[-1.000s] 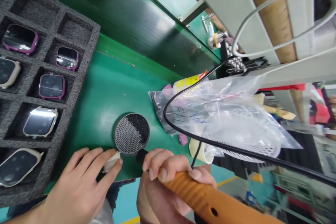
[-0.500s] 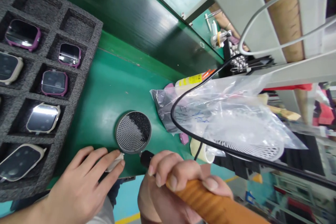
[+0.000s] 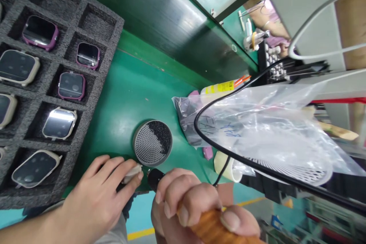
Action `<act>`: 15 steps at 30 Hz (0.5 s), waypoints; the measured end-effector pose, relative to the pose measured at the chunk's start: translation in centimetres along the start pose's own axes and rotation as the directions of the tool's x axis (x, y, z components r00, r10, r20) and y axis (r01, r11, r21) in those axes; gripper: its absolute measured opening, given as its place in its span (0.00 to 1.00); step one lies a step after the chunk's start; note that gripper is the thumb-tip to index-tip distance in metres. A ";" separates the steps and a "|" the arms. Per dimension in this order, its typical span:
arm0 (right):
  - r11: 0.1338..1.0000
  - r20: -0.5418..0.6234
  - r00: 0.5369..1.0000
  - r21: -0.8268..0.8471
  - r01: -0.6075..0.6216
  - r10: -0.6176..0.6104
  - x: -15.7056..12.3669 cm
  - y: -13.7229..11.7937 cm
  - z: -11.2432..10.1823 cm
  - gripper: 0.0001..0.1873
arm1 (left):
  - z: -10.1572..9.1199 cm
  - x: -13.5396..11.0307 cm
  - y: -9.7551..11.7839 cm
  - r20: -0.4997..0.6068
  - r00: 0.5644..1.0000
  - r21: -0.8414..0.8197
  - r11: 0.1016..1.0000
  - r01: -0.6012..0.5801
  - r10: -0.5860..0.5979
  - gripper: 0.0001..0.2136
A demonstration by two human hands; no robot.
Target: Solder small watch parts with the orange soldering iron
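My left hand (image 3: 105, 187) pinches a small beige case (image 3: 132, 174) between thumb and forefinger at the bench's front edge. Its colour matches the beige watches, and the fingers hide most of it. My right hand (image 3: 194, 202) is wrapped around the orange grip of a screwdriver (image 3: 156, 178). The black nose points left, with its thin bit close to the beige case; whether they touch I cannot tell. Just beyond both hands lies a round dimpled screw dish (image 3: 143, 145). Tiny black screws (image 3: 161, 135) are heaped along its right side.
On the left, a grey foam tray (image 3: 95, 122) holds several purple-framed and beige-framed watches in its pockets. At right lie a clear plastic bag (image 3: 257, 122), a tape roll (image 3: 225, 167) and a small purple piece (image 3: 207, 153). A black cable (image 3: 206, 139) loops across the bag.
The screwdriver's nose has moved left from beside the dish toward the beige case. Both hands keep their grip. The whole scene sits slightly further right as the camera has turned.
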State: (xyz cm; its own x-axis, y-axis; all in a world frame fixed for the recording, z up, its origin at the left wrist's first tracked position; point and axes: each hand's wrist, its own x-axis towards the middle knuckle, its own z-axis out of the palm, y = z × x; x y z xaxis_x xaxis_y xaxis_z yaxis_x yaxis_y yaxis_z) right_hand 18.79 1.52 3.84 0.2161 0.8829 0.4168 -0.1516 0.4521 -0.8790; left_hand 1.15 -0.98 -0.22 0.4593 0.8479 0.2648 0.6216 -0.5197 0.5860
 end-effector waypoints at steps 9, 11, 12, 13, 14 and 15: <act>0.992 0.116 0.987 0.047 -0.121 0.115 0.4 -0.3 -1.1 0.15 | 0.1 0.2 0.1 -0.010 1.000 0.000 1.000 0.005 -0.005 0.16; 0.986 0.145 0.975 0.000 -0.168 0.166 0.2 -0.4 -0.7 0.17 | 0.1 0.2 0.1 -0.016 1.000 -0.002 1.000 0.013 -0.013 0.17; 0.977 0.187 0.959 -0.033 -0.209 0.212 0.3 -0.5 -0.5 0.19 | 0.1 0.2 0.1 -0.019 1.000 -0.006 1.000 0.018 -0.018 0.17; 0.970 0.216 0.946 -0.068 -0.233 0.242 0.4 -0.6 -0.4 0.20 | 0.0 0.2 0.1 -0.022 1.000 -0.011 1.000 0.022 -0.022 0.17; 0.967 0.243 0.936 -0.098 -0.237 0.254 0.6 -0.6 -0.3 0.21 | 0.0 0.3 0.1 -0.025 0.999 -0.018 1.000 0.024 -0.025 0.17; 0.967 0.246 0.937 -0.122 -0.224 0.249 0.8 -0.6 -0.1 0.21 | 0.1 0.3 0.1 -0.025 0.999 -0.025 0.999 0.027 -0.027 0.18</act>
State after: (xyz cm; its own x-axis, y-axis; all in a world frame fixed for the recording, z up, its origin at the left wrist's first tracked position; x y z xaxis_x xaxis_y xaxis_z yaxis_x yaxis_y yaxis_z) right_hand 19.18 1.96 4.64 -0.0725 0.9707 0.2290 -0.0772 0.2235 -0.9716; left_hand 1.38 -0.81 -0.12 0.4262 0.8641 0.2676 0.6176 -0.4941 0.6118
